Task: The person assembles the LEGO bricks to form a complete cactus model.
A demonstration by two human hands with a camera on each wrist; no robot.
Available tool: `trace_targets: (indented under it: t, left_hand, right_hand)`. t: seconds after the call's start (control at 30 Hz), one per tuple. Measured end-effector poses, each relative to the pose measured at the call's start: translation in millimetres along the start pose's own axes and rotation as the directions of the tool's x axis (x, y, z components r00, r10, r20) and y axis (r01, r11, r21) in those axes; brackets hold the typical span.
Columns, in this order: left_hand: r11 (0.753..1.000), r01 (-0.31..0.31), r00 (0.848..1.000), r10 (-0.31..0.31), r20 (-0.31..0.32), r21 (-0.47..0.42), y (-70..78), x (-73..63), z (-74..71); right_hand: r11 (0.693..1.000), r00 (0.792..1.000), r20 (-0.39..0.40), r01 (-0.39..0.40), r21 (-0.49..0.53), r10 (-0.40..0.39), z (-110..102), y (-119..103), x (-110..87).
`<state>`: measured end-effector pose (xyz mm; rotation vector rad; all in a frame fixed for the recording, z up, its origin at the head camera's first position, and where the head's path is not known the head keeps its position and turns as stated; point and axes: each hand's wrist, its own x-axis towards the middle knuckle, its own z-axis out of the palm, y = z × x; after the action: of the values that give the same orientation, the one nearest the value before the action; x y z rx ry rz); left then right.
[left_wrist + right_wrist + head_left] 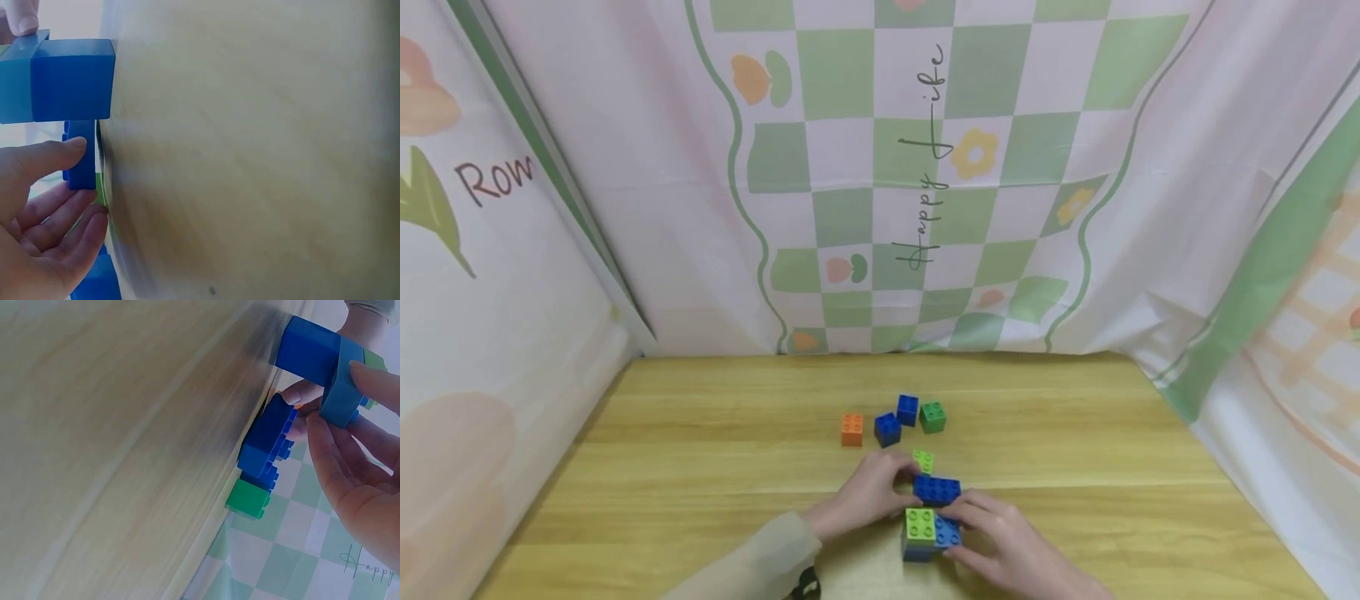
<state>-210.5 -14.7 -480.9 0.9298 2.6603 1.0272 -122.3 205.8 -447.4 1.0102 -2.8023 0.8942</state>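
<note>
A small stack has a light green brick (920,527) over the left part of a medium blue brick (342,384), with a dark blue brick (74,81) underneath. My right hand (1003,533) grips the overhanging right end of the medium blue brick between thumb and fingers. Just beyond the stack lies a longer dark blue brick (937,490), studs up. My left hand (871,496) pinches that brick at its left end, thumb on the near side and fingertips on the far side. Another light green brick (923,461) shows behind it, close to the left fingers.
Farther back on the wooden table (715,433) sit an orange brick (852,430), two dark blue bricks (887,429) and a green brick (933,417). A checked cloth (910,208) hangs along the back edge, with printed cloth at both sides.
</note>
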Motion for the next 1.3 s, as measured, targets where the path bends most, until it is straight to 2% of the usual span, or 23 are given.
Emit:
trace_targets:
  t: [0.23, 0.5, 0.73, 0.93, 1.3]
  left_hand:
    - [0.995, 0.022, 1.0, -0.023, -0.016, -0.095, -1.8, -8.7, -5.3]
    - [0.991, 0.043, 0.997, -0.05, -0.055, -0.126, -6.5, -20.5, -15.8]
    - [0.992, 0.029, 0.995, -0.04, -0.093, -0.124, -7.8, -32.5, -26.7]
    - [0.993, 0.01, 0.992, -0.024, -0.121, -0.115, -9.9, -40.2, -32.5]
    - [0.993, -0.004, 0.991, -0.012, -0.135, -0.117, -1.1, -51.0, -46.0]
  right_hand:
    - [1.0, 1.0, -0.008, 0.013, 0.004, -0.013, 1.0, 0.1, -0.3]
    - [1.0, 0.999, 0.023, -0.029, 0.003, 0.029, -0.2, -0.6, 0.4]
    - [0.999, 0.999, 0.023, -0.024, 0.026, 0.023, -0.2, -0.8, 0.9]
    - [1.0, 1.0, -0.007, -0.008, -0.006, 0.008, 2.2, -0.2, 1.0]
    - [0.997, 0.996, 0.059, -0.07, 0.04, 0.068, -0.6, 0.0, 0.7]
